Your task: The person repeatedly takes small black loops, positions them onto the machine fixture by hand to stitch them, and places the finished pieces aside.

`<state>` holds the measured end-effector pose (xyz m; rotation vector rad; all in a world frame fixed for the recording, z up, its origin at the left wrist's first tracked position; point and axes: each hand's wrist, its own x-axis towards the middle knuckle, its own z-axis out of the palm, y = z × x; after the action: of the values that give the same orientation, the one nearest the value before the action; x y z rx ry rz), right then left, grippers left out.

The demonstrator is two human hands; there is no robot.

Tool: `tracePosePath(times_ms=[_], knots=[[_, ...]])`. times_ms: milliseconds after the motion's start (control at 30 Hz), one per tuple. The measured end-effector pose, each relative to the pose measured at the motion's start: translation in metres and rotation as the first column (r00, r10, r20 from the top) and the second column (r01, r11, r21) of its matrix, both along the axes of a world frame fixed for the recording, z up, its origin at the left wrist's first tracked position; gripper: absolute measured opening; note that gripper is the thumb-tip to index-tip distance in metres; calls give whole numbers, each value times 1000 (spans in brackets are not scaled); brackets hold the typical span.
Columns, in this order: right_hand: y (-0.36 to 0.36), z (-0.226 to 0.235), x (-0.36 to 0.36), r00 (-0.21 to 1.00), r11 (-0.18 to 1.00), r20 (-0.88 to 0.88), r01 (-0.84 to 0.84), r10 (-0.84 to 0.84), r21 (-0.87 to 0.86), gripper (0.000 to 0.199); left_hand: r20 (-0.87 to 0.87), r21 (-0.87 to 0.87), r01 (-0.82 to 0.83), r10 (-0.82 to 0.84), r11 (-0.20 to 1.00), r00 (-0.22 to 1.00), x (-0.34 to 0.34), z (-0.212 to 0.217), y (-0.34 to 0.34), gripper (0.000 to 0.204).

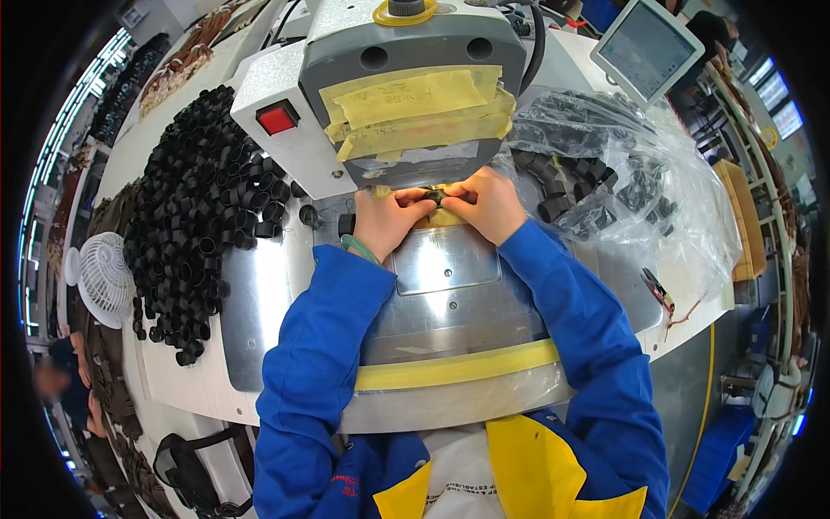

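A crinkled clear plastic bag [640, 173], holding black ring-shaped parts, is lying just to the right of the grey sewing machine head [415, 52], spreading toward the table's right edge. Yellow masking-tape labels [415, 108], rectangular and overlapping, are sticking to the front face of that machine head, faint handwriting showing on them. A small rectangular screen [647, 48] with a pale grey frame and a blank light display is standing tilted up and to the right of the machine head, beyond the bag.
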<state>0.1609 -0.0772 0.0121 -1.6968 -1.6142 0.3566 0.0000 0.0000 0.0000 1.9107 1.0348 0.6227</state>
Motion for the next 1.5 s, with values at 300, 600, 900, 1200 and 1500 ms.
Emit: tracePosePath(times_ms=[300, 600, 900, 1200, 1500], knots=[[-1, -1, -1, 1000, 1000, -23, 5, -4, 21, 15, -26, -35, -11, 10, 999, 1000, 0, 2, -2, 27], [-1, 2, 0, 997, 999, -75, 33, -35, -20, 16, 28, -90, 4, -1, 996, 1000, 1, 3, -1, 25], [0, -2, 0, 995, 999, -97, 17, -13, 36, 17, 59, -93, 9, -3, 996, 998, 0, 1, 0, 27], [0, -2, 0, 998, 999, -69, 13, -10, 38, 17, -2, -55, -14, 14, 998, 1000, 0, 4, -1, 29], [2, -3, -4, 1000, 998, -26, 4, -3, 70, 17, -17, 12, -14, 14, 1000, 1000, -2, 7, 0, 27]])
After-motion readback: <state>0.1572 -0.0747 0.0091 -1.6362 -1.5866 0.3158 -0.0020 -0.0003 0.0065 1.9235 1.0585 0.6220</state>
